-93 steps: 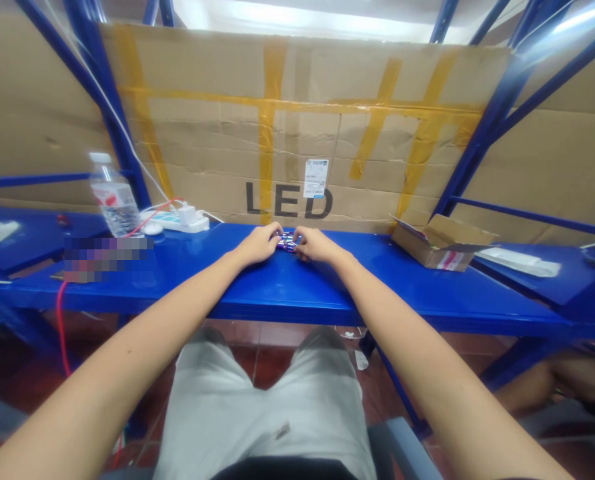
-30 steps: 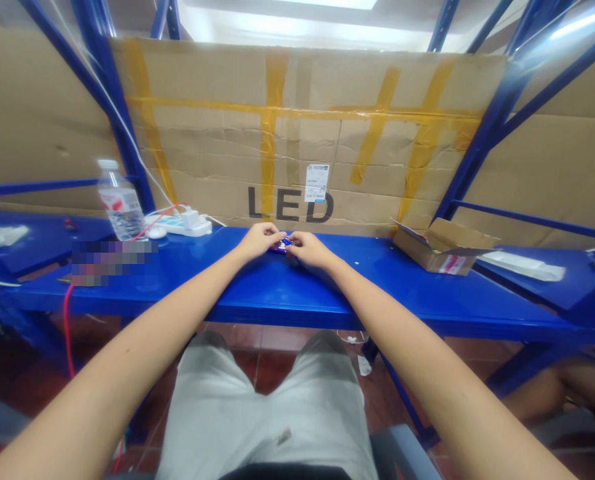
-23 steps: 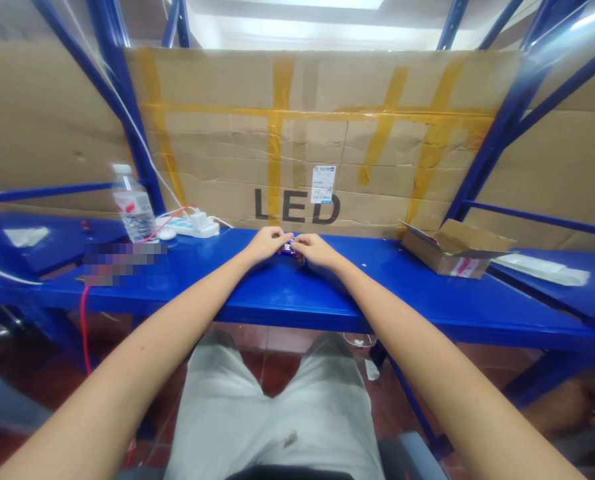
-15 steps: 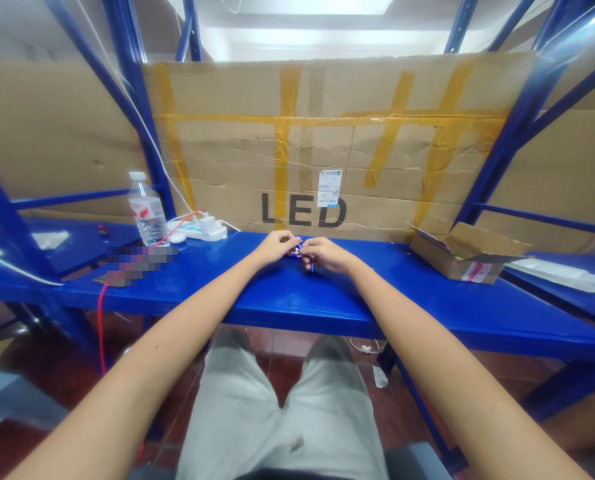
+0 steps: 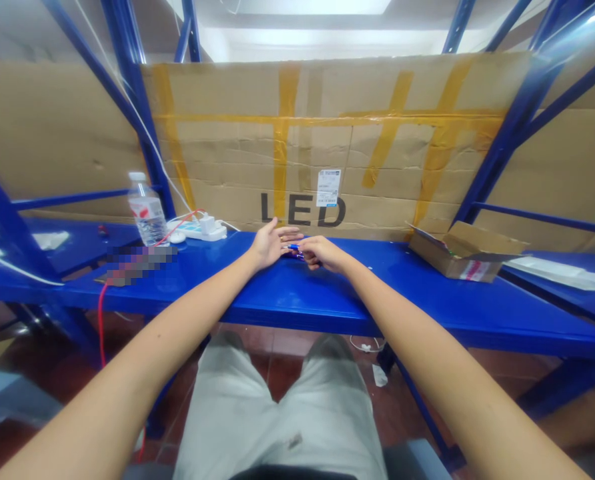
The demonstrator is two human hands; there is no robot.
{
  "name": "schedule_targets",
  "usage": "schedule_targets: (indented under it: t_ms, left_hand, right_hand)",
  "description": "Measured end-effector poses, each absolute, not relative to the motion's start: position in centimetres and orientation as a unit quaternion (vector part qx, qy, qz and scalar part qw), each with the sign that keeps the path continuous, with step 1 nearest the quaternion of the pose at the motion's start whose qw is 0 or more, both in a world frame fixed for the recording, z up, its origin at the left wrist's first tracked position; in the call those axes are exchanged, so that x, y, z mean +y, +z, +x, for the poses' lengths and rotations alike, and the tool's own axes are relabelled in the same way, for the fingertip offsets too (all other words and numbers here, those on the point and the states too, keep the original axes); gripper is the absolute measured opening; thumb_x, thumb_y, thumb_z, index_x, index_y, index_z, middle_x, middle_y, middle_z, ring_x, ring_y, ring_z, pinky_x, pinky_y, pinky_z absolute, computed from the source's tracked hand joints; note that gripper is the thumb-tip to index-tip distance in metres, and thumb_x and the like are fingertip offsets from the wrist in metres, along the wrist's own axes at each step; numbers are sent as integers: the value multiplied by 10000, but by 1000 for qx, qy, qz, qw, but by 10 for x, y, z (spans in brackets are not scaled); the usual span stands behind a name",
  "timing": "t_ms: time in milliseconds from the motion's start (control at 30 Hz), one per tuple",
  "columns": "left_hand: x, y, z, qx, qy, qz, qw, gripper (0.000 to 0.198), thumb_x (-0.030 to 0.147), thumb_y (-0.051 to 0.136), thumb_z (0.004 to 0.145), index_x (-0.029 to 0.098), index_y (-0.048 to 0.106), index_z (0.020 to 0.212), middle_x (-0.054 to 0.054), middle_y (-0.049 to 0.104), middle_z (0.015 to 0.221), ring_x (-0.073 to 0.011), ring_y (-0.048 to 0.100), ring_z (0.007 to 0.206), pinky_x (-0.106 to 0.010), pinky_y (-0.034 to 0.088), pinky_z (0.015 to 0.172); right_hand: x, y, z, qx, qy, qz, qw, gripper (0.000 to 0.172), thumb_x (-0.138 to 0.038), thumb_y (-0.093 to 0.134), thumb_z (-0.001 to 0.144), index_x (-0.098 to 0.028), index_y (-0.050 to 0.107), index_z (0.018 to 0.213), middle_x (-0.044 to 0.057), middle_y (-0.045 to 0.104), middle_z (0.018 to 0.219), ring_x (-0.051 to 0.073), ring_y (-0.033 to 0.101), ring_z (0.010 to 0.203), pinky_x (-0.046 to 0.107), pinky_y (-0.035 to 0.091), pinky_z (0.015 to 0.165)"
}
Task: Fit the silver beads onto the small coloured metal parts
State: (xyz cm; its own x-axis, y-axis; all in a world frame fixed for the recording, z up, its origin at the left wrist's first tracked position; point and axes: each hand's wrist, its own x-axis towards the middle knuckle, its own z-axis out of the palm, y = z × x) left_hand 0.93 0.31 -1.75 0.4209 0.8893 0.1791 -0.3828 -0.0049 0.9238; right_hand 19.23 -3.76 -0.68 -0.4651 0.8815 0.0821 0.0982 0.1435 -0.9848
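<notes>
Bottle [image 5: 148,215] holds clear liquid, left of the left hand; carton [image 5: 436,255] stands open right of the right hand, contents unclear; left hand [image 5: 268,245] is open, fingers extended; right hand [image 5: 321,253] pinches slim blue item [image 5: 292,247] between the hands, left-finger contact uncertain; blue table [image 5: 297,300] lies beneath; cardboard panel [image 5: 227,153] marked LED stands behind both hands.

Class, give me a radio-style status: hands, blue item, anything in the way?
Right hand pinching blue item. Left hand open beside it. Bottle off left, box off right, both apart from hands.
</notes>
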Motion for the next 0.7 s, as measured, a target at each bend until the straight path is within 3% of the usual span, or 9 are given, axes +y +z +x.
schedule_targets:
  t_ms: [133,400,600,700]
  left_hand:
    - [5,-20,7,235,470,507,683,699,641,282,961,96,694,1108,-227,708,1168,-314,693,988,-427,537,817]
    - [5,-25,6,263,444,491,702,678,618,305,954,74,694,1066,-207,731,939,-297,689,830,-407,512,743]
    - [6,-26,6,263,443,493,701,650,622,340,942,86,690,1056,-216,726,972,-316,690,876,-414,508,760]
    - [5,-26,6,265,443,491,702,654,629,338,941,90,694,1041,-204,726,953,-308,688,867,-406,509,753]
  right_hand:
    - [-39,-7,192,-679,522,-375,355,97,-185,632,783,-184,546,739,-80,302,480,76,236,433,202,231,397]
    - [-40,-9,189,-698,491,-396,339,135,-152,624,806,-177,541,703,-80,311,472,69,263,413,197,243,383]
    - [-35,-12,189,-709,468,-411,330,20,-137,627,791,-151,622,777,-90,308,434,75,280,390,206,263,367]
    - [-34,-12,188,-712,463,-415,327,61,-130,612,783,-138,647,832,-91,320,430,75,279,388,204,264,363]
